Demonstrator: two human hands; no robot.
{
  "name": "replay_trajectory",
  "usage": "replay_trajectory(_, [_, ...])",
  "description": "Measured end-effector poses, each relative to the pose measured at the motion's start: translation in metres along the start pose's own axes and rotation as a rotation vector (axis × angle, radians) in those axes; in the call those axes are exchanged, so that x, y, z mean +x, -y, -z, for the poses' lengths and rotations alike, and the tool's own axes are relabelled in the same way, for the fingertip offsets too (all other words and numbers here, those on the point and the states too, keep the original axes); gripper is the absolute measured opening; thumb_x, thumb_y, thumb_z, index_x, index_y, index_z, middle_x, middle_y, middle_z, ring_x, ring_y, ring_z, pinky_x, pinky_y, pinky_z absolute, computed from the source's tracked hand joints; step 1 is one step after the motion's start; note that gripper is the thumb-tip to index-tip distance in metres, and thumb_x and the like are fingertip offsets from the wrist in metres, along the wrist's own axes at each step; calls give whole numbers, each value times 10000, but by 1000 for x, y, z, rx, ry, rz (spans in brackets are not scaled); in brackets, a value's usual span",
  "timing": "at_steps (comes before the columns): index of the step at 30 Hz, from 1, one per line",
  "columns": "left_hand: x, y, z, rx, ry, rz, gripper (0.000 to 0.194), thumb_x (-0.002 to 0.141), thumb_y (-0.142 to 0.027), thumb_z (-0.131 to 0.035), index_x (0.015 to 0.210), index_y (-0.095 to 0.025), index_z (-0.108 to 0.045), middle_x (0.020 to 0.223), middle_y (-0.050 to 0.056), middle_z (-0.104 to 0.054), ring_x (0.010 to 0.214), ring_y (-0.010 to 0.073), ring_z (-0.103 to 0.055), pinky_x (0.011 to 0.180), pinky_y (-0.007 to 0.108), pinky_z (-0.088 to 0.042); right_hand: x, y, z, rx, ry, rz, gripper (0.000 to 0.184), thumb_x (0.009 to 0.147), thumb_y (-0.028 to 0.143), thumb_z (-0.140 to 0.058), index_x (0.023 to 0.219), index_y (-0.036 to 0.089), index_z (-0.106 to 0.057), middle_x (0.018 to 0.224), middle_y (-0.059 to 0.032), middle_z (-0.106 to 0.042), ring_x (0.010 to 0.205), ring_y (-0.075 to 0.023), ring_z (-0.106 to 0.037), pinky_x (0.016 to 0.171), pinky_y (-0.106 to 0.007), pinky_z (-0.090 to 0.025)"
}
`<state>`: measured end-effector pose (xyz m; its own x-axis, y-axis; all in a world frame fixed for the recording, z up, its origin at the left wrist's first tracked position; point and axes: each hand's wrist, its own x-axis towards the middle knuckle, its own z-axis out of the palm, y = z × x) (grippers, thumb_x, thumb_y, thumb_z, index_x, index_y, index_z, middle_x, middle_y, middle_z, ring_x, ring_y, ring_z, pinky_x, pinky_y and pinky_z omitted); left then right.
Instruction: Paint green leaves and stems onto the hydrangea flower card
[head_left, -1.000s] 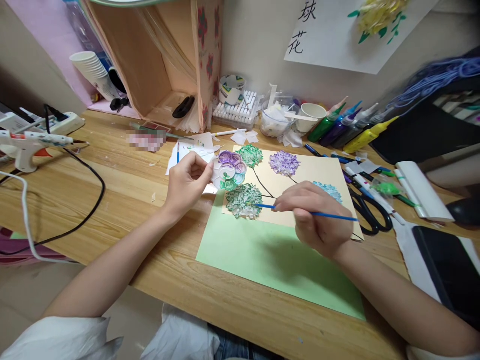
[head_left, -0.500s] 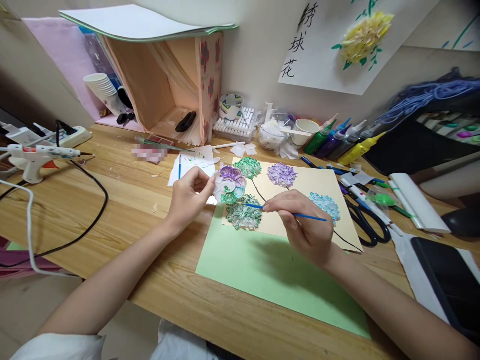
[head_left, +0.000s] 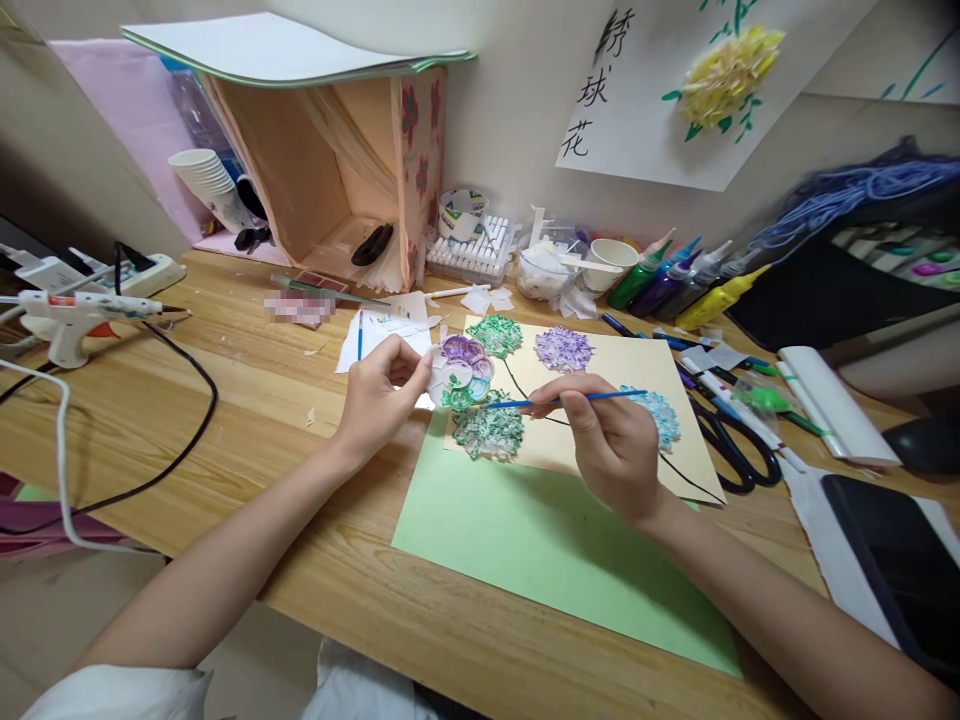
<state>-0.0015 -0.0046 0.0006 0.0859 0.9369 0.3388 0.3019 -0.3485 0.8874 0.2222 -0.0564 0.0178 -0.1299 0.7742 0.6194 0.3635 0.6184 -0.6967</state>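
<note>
My left hand [head_left: 384, 392] pinches the edge of a small round paint palette [head_left: 459, 370], its wells smeared with purple, green and pale blue. In my right hand [head_left: 611, 435] is a thin blue paintbrush [head_left: 574, 398], its tip at the green well on the palette's near side. Below the palette lies a cream sheet [head_left: 592, 345] bearing textured flower heads: a dark green and white one [head_left: 489, 430] right under the brush, a green one [head_left: 495, 335], a purple one [head_left: 564, 349] and a blue one [head_left: 660, 415] partly behind my right hand. A green sheet [head_left: 525, 540] lies beneath.
Black-handled scissors [head_left: 739, 450], pens and a phone [head_left: 892, 560] lie on the right. Paint bottles [head_left: 637, 275], a paper cup [head_left: 611, 262] and a box [head_left: 337, 170] stand at the back. A glue gun [head_left: 71, 320] with cables sits on the left.
My right hand has tilted, so the brush's back end is raised and the brush lies flatter. Its tip stays by the palette's green well. My left hand and the palette have barely moved.
</note>
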Motion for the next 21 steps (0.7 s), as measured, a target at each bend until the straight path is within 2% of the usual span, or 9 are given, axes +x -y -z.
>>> replay_trajectory(5, [1, 0, 0, -2, -10, 1, 241, 818, -353, -612, 691, -193, -485, 621, -16, -577, 560, 115, -592, 530, 231, -470, 8, -2, 0, 156, -172, -171, 274, 936, 301, -448, 794, 169, -641, 801, -27, -647, 635, -115, -658, 570, -249, -564])
replay_trajectory(9, [2, 1, 0, 1, -19, 4, 257, 812, -370, -619, 682, -196, -482, 616, -17, -579, 558, 113, -587, 528, 231, -469, 12, -2, 4, 202, -221, -195, 299, 921, 328, -478, 724, 165, -632, 717, -23, -626, 554, -107, -633, 453, -219, -490])
replay_trajectory(12, [3, 1, 0, -9, -14, 1, 255, 818, -370, -611, 682, -196, -483, 617, -12, -583, 559, 116, -586, 523, 234, -462, 7, -3, 5, 127, -157, -157, 298, 908, 325, -502, 690, 167, -631, 622, -13, -622, 497, -107, -609, 425, -223, -451])
replay_trajectory(16, [3, 2, -1, -1, -16, -9, 256, 820, -376, -608, 685, -196, -485, 612, -16, -573, 556, 113, -576, 522, 233, -451, 0, -3, 4, 13, -28, -77, 236, 905, 289, -504, 744, 182, -640, 573, 1, -653, 507, -121, -626, 468, -237, -472])
replay_trajectory(21, [3, 3, 0, 1, -16, -7, 256, 814, -382, -612, 689, -196, -487, 621, -15, -577, 565, 115, -575, 530, 235, -451, 2, -1, 5, -108, 37, 118, 220, 888, 207, -513, 705, 182, -633, 566, -8, -655, 528, -119, -607, 500, -244, -475])
